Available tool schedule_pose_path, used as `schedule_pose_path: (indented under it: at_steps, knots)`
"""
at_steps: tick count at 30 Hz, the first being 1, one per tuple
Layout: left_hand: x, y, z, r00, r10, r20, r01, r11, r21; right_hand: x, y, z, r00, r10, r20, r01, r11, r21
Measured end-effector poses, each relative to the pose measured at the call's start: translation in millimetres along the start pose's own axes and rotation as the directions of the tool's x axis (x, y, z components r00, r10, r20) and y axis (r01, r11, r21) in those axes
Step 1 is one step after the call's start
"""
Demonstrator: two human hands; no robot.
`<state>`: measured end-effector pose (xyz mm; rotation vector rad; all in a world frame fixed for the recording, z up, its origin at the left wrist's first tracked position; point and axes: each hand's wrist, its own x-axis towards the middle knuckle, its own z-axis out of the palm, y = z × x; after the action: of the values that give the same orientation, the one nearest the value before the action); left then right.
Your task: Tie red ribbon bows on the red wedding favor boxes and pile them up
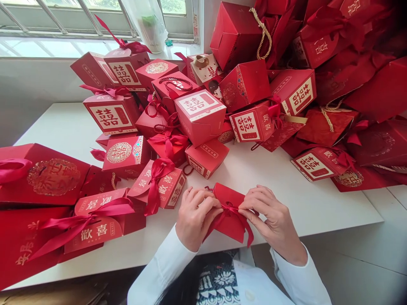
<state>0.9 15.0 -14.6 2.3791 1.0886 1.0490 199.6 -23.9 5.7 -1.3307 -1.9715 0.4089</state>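
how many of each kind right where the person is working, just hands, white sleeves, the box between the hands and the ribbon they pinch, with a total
Hands: 2 (left hand, right hand)
White sleeves: 2 (left sleeve, right sleeve)
Box: 1 (red box)
Ribbon: 1 (red ribbon)
Total: 6

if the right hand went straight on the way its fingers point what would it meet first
The right hand would probably meet the middle of the ribbon first, over the small red box, then the left hand; depth is unclear.
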Motion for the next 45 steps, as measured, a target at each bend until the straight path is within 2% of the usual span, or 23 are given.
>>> schedule_pose_path:
  at_steps: [6,15,20,25,27,31,35,39,41,43,45]
  knots:
    - [-1.3,0.3,-0.7,1.0,-0.025,0.015,0.024,0.998,0.054,-1.7,-2.6,-0.8,1.0,0.016,-0.016,-0.016,1.0,0.001]
    - [-3.3,1.9,1.6,0.999,-0.035,-0.008,0.036,0.999,0.03,-2.0,-1.1,-0.6,1.0,-0.009,-0.02,0.009,1.0,-0.014]
    - [-2.6,1.7,-1.0,0.999,-0.042,0.004,0.042,0.999,0.008,-4.1,2.2,-1.3,0.999,0.042,-0.023,-0.043,0.999,-0.016]
    - [-4.9,4.5,-15.9,0.989,-0.043,-0.139,0.028,0.994,-0.11,-12.8,10.4,-11.3,0.972,0.16,-0.17,-0.169,0.985,-0.036]
    - [-9.4,5.8,-21.5,0.992,0.015,-0.127,-0.029,0.994,-0.103,-16.9,14.1,-13.7,0.963,0.19,-0.194,-0.197,0.98,-0.02]
    - [-21.3,7.3,-24.9,0.996,0.084,-0.003,-0.084,0.996,0.005,-22.7,16.2,-10.9,0.959,0.265,-0.095,-0.259,0.963,0.07]
    - [-28.6,9.4,-25.7,0.998,0.061,0.004,-0.061,0.998,0.009,-23.9,12.9,-3.4,0.941,0.337,-0.017,-0.332,0.934,0.131]
    - [-33.6,11.9,-31.4,0.998,-0.013,0.065,0.021,0.992,-0.123,-23.2,13.1,3.8,0.928,0.371,0.024,-0.369,0.913,0.17]
    - [-36.0,13.5,-35.3,0.984,-0.119,0.132,0.142,0.973,-0.182,-23.3,14.4,6.1,0.919,0.391,0.05,-0.393,0.901,0.184]
    - [-36.7,16.1,-39.3,0.932,-0.274,0.236,0.329,0.915,-0.235,-24.2,15.2,6.3,0.912,0.407,0.044,-0.408,0.894,0.187]
    - [-35.4,19.4,-42.4,0.844,-0.405,0.353,0.506,0.818,-0.272,-26.4,14.3,4.0,0.909,0.417,0.008,-0.412,0.894,0.175]
